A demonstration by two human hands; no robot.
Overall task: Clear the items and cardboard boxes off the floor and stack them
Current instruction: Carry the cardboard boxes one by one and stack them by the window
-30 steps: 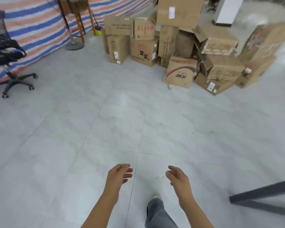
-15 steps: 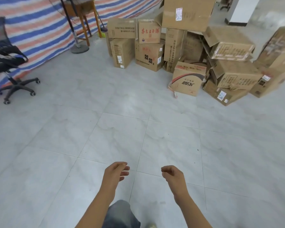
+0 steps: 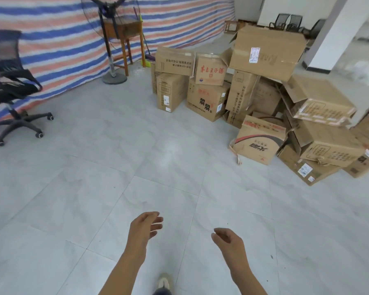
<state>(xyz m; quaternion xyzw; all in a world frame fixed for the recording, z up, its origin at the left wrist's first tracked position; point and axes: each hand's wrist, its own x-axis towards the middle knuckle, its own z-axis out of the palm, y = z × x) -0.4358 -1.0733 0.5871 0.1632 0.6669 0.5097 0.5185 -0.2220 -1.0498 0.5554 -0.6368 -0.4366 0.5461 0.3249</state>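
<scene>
A heap of brown cardboard boxes stands at the far right of the grey tiled floor. Nearest to me is a box with a red and black swoosh (image 3: pixel 258 141), its flap loose. Behind it sit a box with black characters (image 3: pixel 207 101), a red-lettered box (image 3: pixel 210 71) on top of that, and a big open box (image 3: pixel 266 53) highest of all. Tilted boxes (image 3: pixel 320 103) lean at the right. My left hand (image 3: pixel 146 227) and my right hand (image 3: pixel 228 240) hover low in front of me, both holding nothing, fingers loosely curled and apart, well short of the boxes.
A black office chair (image 3: pixel 11 88) stands at the left by a striped tarpaulin wall (image 3: pixel 51 39). A pedestal fan (image 3: pixel 111 39) and a wooden stool (image 3: pixel 126 37) stand near the wall. A white pillar (image 3: pixel 337 33) rises at the right. My shoe (image 3: pixel 164 283) shows at the bottom.
The view has tilted up and moved closer to the boxes. Both hands stay held out holding nothing; a dark bar at the lower right has left the view.
</scene>
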